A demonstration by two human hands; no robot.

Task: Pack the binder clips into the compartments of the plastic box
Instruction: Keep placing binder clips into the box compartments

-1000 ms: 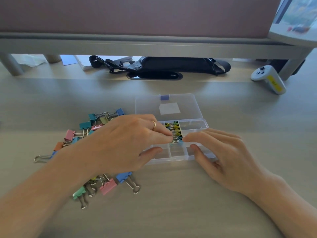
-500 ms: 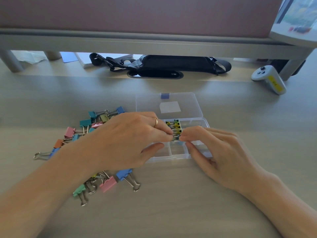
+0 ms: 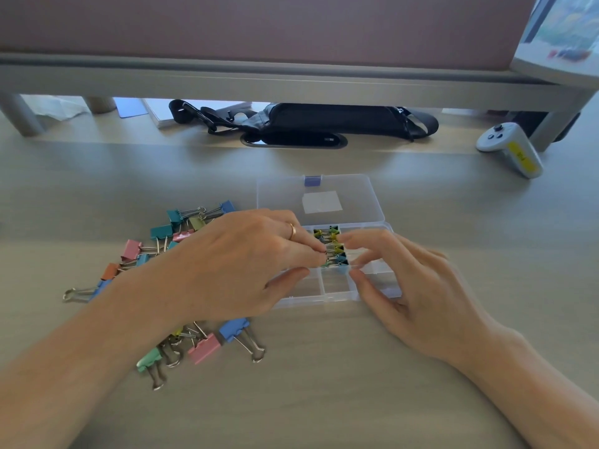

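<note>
Nearest me on the desk (image 3: pixel 324 393) the loose binder clips (image 3: pixel 204 350) lie unpacked, pink, blue and mint, half under my left wrist, so most of the job is still ahead. Just beyond them my left hand (image 3: pixel 233 264) reaches over the left side of the plastic box (image 3: pixel 324 298). Its fingers are nearly straight and their tips push against the wire handles of the packed clips (image 3: pixel 332 247) in the middle compartment, while the thumb sits apart lower down, so I see no real grip on anything. The change is in my right hand (image 3: pixel 421 296). Half a second ago its fingertips met the left ones at that row, and now it has come away, blurred with motion, fingers spread and relaxed and holding nothing, index above the right-hand compartments, thumb near the front divider. I take that to mean the last clip is seated and the row, yellow with a blue one at the front, is nearly full. The front compartments look empty, so the next handful belongs there. Past the box its lid (image 3: pixel 356 196) lies flat open, and more clips (image 3: pixel 175 222) sit to the left. Farther back are a white controller (image 3: pixel 509 150) and a black bag (image 3: pixel 324 121) under the shelf.
</note>
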